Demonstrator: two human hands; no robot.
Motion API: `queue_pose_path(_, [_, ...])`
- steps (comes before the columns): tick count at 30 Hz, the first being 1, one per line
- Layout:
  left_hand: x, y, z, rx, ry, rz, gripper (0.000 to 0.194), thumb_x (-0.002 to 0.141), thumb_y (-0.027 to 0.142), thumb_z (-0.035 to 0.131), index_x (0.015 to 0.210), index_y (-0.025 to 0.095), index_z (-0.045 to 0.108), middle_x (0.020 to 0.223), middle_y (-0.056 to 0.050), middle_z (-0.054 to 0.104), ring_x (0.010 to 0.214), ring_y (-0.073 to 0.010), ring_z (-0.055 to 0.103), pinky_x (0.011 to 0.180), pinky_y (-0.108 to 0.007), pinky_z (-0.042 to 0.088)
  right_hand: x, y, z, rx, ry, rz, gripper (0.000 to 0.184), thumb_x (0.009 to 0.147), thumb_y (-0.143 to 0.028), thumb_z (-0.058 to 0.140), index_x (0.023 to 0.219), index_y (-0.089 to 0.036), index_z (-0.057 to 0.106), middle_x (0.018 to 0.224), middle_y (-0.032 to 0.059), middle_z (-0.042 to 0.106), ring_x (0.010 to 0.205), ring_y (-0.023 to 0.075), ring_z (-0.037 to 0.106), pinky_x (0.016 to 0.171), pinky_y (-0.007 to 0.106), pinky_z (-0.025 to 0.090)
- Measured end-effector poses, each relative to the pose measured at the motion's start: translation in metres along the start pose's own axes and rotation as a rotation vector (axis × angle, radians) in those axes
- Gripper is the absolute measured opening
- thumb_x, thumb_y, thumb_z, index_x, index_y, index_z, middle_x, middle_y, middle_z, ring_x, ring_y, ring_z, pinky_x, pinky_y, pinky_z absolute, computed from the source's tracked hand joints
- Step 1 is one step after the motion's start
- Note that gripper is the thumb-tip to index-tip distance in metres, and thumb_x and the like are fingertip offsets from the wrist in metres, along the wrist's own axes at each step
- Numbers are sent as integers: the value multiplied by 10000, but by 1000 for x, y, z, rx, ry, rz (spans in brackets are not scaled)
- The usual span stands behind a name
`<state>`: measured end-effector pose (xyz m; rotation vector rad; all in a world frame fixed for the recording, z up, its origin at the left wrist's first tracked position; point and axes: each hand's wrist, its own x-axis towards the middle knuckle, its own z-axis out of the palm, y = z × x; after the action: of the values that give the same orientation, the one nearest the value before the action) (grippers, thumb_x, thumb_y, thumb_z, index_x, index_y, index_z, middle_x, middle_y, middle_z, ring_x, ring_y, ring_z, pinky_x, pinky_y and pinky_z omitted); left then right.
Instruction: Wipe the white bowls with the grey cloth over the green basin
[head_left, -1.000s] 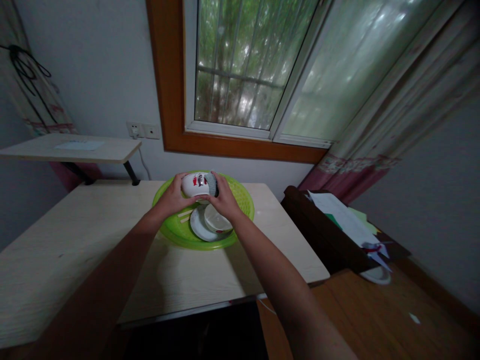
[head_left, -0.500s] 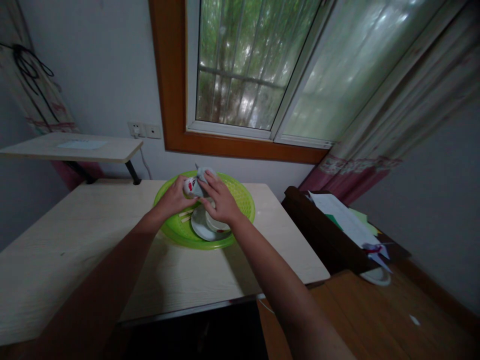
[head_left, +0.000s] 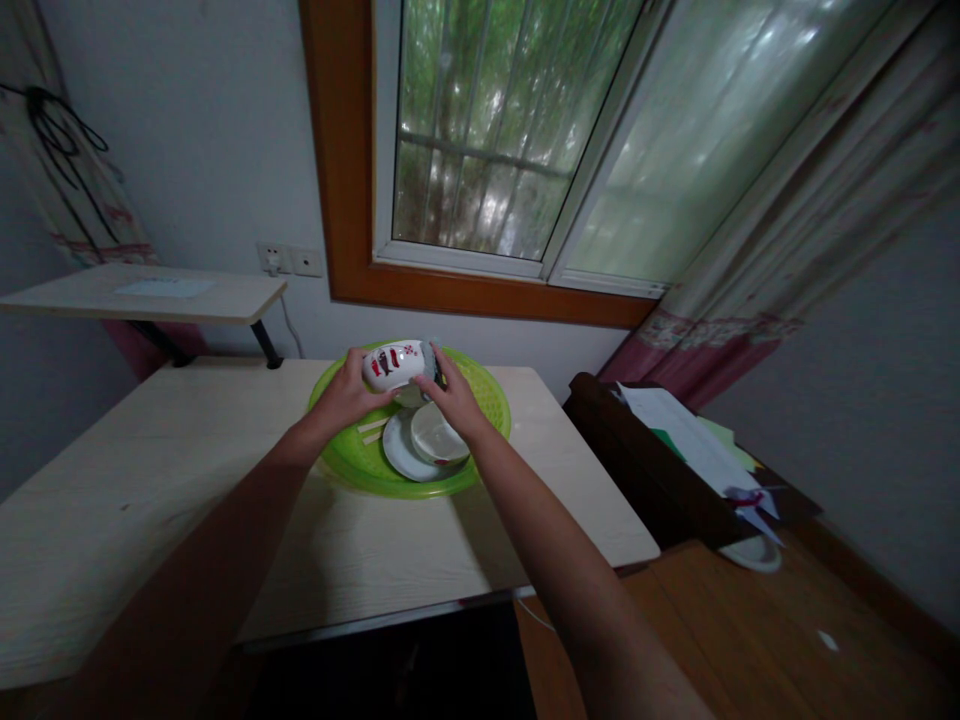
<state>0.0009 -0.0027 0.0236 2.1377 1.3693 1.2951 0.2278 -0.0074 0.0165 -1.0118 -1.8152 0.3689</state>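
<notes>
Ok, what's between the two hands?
A white vessel with red print, spanning from the left hand to the right hand, grey cloth at the right-hand end. Shows in the head view.

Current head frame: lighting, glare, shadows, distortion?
Head view: dim indoors, brightest at the white-framed sliding glass window, glare spots on its right-hand pane; head view: soft shadows on the pale wood-grain table below the round green plastic tray; head view: window verticals lean, probably wide-angle distortion; print on the glossy white bowl too small to resolve.
</notes>
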Motion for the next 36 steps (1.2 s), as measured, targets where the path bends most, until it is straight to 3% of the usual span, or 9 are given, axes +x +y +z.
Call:
queue_pose_path(3, [0, -1, -1, -25, 3, -21, 697, 677, 526, 808, 1173, 213, 431, 1132, -92, 640, 1005, -238, 659, 846, -357, 534, 2, 7, 5, 50, -19, 26, 1012, 785, -585, 794, 1601, -220, 320, 1605, 155, 421, 1475, 288, 428, 1219, 482, 349])
queue_pose_path(5, [0, -1, -1, -37, -6, -39, 717, 669, 535, 814, 1178, 211, 428, 1136, -96, 638, 994, -235, 662, 833, -355, 538, 2, 8, 7, 71, -10, 36, 1062, 746, -540, 841, 1604, -217, 305, 1595, 163, 429, 1463, 294, 441, 1212, 487, 357])
queue_pose_path(12, [1, -4, 3, -99, -50, 0, 755, 668, 498, 804, 1250, 218, 414, 1228, -114, 617, 1091, -256, 653, 899, -373, 545, 3, 6, 5, 53, 48, 58, 947, 721, -451, 873, 1528, -224, 433, 1487, 136, 545, 1366, 291, 533, 1172, 466, 410])
queue_pose_path(17, [3, -2, 5, -7, -60, 100, 732, 685, 443, 782, 1291, 218, 438, 1295, -124, 592, 1187, -280, 612, 980, -398, 517, 4, 1, 1, -75, 54, -25, 898, 708, -394, 892, 1488, -210, 487, 1449, 149, 571, 1338, 299, 547, 1175, 467, 405])
queue_pose_path(23, [2, 1, 5, 27, -49, 110, 695, 674, 427, 791, 1248, 216, 460, 1239, -112, 614, 1147, -282, 622, 973, -404, 509, 1, -4, -3, -175, 1, -103, 854, 818, -417, 811, 1544, -195, 421, 1499, 171, 521, 1394, 297, 493, 1200, 463, 375])
queue_pose_path(29, [1, -4, 5, 28, -67, 88, 628, 703, 396, 774, 1210, 206, 456, 1147, -94, 631, 1054, -262, 642, 909, -384, 515, -6, -23, -8, -248, -77, -220, 760, 959, -492, 611, 1612, -259, 299, 1663, 116, 321, 1536, 289, 313, 1246, 507, 304])
queue_pose_path(32, [1, -5, 5, 15, -82, 111, 609, 700, 396, 770, 1185, 203, 455, 1119, -87, 625, 1032, -258, 640, 910, -385, 511, -9, -37, -10, -348, -139, -366, 644, 1007, -445, 526, 1594, -257, 342, 1677, 83, 304, 1575, 256, 222, 1275, 510, 242])
queue_pose_path(36, [2, -6, 6, 22, -84, 100, 592, 643, 344, 780, 1117, 216, 449, 1065, -62, 613, 1010, -263, 636, 898, -392, 515, -9, -50, -10, -445, -235, -508, 513, 1028, -382, 487, 1524, -255, 461, 1643, 56, 381, 1577, 237, 218, 1301, 537, 123])
